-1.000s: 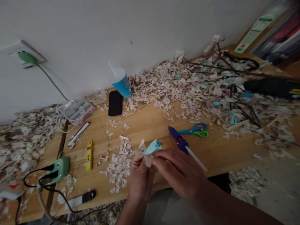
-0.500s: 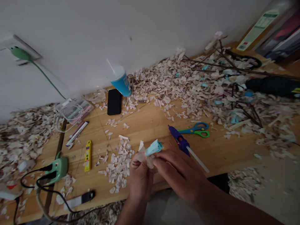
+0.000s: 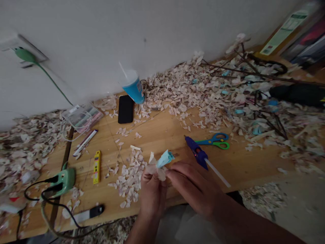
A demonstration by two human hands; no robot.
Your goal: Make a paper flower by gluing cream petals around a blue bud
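My left hand (image 3: 152,189) is closed around the base of a small handmade flower with pale, papery petals (image 3: 161,174) and a rolled light-blue centre (image 3: 165,158). The blue part sticks up and to the right. From the right, my right hand (image 3: 191,184) reaches in with its thumb and forefinger pinched together at the edge of a pale petal. Its other fingers are curled and partly hidden. Just beyond that hand lies a blue glue gun (image 3: 196,150) with a white glue stick (image 3: 217,173) in its back end. Blue-and-green scissors (image 3: 215,140) lie behind it.
Loose petals (image 3: 132,176) are piled left of my hands, with a larger heap (image 3: 182,83) along the wall. A phone (image 3: 126,109), a tilted blue cup (image 3: 134,89), a yellow blade case (image 3: 96,167), a green power adapter (image 3: 66,181) with cords and dark branches (image 3: 254,71) lie around.
The view has shifted slightly, so the table things sit a little further right. My right fingertips have drawn slightly away from the blue centre; the left hand keeps its grip.
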